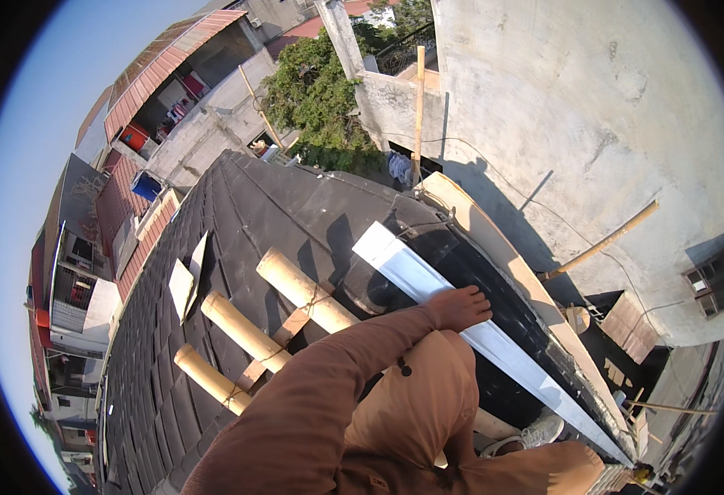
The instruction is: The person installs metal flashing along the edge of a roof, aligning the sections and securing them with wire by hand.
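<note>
My left hand (461, 308) reaches across from the lower left, its forearm in a brown sleeve. It lies over a long white metal strip (407, 262), just above my bent knee, with the fingers loosely stretched out. Whether the fingers press on the strip or hover over it is hard to tell. The strip runs along the roof edge from the upper middle down to the lower right. My right hand is out of view.
Dark roof tiles (155, 363) slope to the left. Several bamboo poles (296, 285) lie tied to a wooden batten near my arm. A pale board (494, 247) borders the roof edge, with a drop beyond it towards a grey wall (576, 107). Two cut pieces (187, 280) rest on the tiles.
</note>
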`<state>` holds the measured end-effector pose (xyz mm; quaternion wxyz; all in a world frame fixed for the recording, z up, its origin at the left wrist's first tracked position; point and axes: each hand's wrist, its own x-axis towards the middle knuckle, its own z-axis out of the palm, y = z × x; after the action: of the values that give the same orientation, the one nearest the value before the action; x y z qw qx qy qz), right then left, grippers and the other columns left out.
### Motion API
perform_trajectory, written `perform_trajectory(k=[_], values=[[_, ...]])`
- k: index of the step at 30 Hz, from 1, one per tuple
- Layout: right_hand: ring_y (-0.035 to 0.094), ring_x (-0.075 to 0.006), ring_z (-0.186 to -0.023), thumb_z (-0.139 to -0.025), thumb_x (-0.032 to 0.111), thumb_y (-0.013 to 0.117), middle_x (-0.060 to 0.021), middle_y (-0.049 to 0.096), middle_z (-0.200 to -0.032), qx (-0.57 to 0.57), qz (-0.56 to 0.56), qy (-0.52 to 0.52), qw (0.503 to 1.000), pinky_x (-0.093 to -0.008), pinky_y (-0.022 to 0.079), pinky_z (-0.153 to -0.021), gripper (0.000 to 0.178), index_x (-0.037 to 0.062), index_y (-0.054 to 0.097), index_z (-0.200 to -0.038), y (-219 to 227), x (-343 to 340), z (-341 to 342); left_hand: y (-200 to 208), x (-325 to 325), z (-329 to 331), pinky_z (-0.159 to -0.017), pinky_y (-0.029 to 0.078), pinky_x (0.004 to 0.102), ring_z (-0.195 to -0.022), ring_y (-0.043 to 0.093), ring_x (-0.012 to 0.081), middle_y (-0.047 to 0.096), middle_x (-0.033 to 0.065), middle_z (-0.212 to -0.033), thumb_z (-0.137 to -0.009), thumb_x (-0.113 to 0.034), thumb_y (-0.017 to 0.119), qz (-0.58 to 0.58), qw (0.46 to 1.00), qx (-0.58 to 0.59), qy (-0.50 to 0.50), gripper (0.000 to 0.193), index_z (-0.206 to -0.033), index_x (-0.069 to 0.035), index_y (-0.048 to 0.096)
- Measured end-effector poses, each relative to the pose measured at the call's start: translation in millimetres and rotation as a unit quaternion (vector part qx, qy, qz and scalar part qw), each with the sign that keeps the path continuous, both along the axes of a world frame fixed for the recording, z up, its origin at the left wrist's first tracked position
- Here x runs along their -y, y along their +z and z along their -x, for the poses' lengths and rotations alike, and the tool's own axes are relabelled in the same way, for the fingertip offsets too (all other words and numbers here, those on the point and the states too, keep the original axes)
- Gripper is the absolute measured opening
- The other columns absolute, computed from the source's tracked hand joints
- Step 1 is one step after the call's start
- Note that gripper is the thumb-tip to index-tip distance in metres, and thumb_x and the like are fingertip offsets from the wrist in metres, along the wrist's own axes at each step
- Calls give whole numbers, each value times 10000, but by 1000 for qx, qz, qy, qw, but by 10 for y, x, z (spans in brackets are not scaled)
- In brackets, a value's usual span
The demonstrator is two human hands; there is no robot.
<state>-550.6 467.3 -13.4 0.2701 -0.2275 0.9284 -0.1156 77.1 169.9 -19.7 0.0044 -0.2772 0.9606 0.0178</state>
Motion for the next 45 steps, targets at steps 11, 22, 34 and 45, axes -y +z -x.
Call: perform_trajectory(k=[11,22,34,45], values=[[629,-142,-742,-953,75,765,-83,674,-803,47,276,533,798,-306,512,-698,266,-17,655,-1178,2461,2858,-2624,248,-5,-130,-1080,444,476,-1056,637,249,683,31,-1054,-864,-263,788,98,895,-376,218,208,-982,-109,715],[740,-402,-976,-953,188,689,-220,759,-1020,-30,265,645,716,-465,584,-845,204,12,762,-1027,1340,4330,-5771,121,-22,-127,-1144,389,494,-1122,626,273,692,87,-1071,-890,-313,748,83,885,-310,336,273,-1040,-85,732],[724,-335,-1194,-1002,129,612,-170,763,-1243,-78,3,644,761,-429,575,-999,265,65,777,-1198,975,4560,-6466,-54,-1,-76,-1256,269,479,-1456,493,291,620,152,-1470,-1006,-412,539,17,919,-195,342,529,-1408,-78,619],[720,-383,-1107,-962,144,707,-174,762,-1142,-8,267,535,802,-470,566,-931,195,66,756,-1134,901,4218,-6121,-85,-29,-56,-1181,330,443,-1310,557,298,683,146,-1287,-955,-368,595,34,877,-318,359,445,-1267,-63,684]])
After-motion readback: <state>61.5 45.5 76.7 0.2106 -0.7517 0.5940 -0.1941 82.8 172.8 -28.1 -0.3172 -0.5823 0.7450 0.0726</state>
